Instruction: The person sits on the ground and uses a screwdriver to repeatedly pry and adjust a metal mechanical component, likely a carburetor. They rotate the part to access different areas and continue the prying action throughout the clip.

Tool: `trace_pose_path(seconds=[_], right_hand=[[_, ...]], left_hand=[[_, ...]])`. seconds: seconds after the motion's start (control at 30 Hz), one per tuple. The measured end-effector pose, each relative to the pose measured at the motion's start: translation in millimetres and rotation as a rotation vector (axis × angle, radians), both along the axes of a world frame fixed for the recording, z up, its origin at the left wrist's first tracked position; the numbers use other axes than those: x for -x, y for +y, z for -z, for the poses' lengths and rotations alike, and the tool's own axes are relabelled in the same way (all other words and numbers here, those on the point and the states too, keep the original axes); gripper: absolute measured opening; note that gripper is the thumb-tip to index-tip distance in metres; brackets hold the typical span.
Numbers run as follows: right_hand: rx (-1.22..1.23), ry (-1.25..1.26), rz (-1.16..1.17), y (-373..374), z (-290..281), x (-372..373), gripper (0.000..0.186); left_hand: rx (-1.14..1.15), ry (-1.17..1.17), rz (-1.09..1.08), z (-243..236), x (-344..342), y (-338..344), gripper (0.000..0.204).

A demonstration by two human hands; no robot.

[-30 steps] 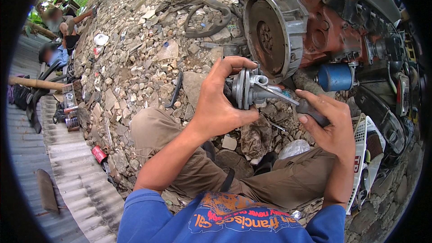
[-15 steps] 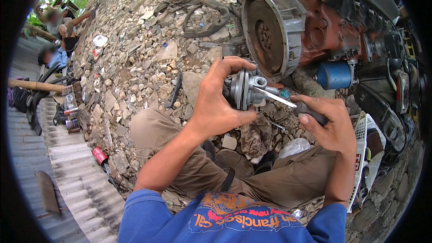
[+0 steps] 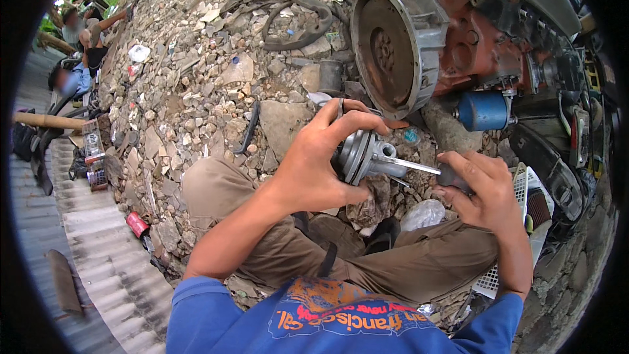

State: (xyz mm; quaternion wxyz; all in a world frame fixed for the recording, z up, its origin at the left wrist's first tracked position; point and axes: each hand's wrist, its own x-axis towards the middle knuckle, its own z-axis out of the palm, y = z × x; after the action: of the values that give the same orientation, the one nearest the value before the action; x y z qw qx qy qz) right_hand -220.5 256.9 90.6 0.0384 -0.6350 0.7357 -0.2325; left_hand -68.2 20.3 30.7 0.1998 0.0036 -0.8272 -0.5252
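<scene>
My left hand is wrapped round a grey metal mechanical pump, fingers over its top and thumb beneath. The pump has a round flanged body and a short open pipe stub facing right. In my right hand is a screwdriver, its dark handle between thumb and fingers. Its pale shaft points left, and the tip overlaps the pump beside the stub. I cannot make out exactly what the tip touches. Both hands are raised above my crossed legs.
A red engine block with a bell housing and blue filter lies at the far right. Rubble covers the ground. A white plastic grille is by my right arm; corrugated sheets lie left. Two people sit far left.
The pump has come down slightly and tilted, its stub now facing lower right. My right hand has moved a little right and down with the screwdriver.
</scene>
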Motion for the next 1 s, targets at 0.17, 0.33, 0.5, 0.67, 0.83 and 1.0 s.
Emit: trace_pose_path(seconds=[0.17, 0.33, 0.5, 0.67, 0.83, 1.0], right_hand=[[-0.093, -0.302, -0.011, 2, -8, 6, 0.041], [-0.294, -0.578, 0.096, -2, -18, 5, 0.031], [-0.299, -0.393, 0.107, 2, -19, -2, 0.040], [-0.121, 0.173, 0.030, 7, -3, -12, 0.051], [-0.170, -0.046, 0.058, 13, -1, -15, 0.042], [-0.335, -0.416, 0.129, 8, -18, -16, 0.030]], left_hand=[[-0.070, -0.037, 0.057, 6, -5, 8, 0.063], [-0.077, -0.051, 0.057, 10, -3, 11, 0.063], [-0.089, -0.079, 0.034, 17, 1, 14, 0.061], [-0.124, -0.151, -0.064, 15, 5, 20, 0.058], [-0.106, -0.221, -0.034, 8, 1, 23, 0.059], [-0.120, -0.260, -0.004, 14, -5, 27, 0.060]])
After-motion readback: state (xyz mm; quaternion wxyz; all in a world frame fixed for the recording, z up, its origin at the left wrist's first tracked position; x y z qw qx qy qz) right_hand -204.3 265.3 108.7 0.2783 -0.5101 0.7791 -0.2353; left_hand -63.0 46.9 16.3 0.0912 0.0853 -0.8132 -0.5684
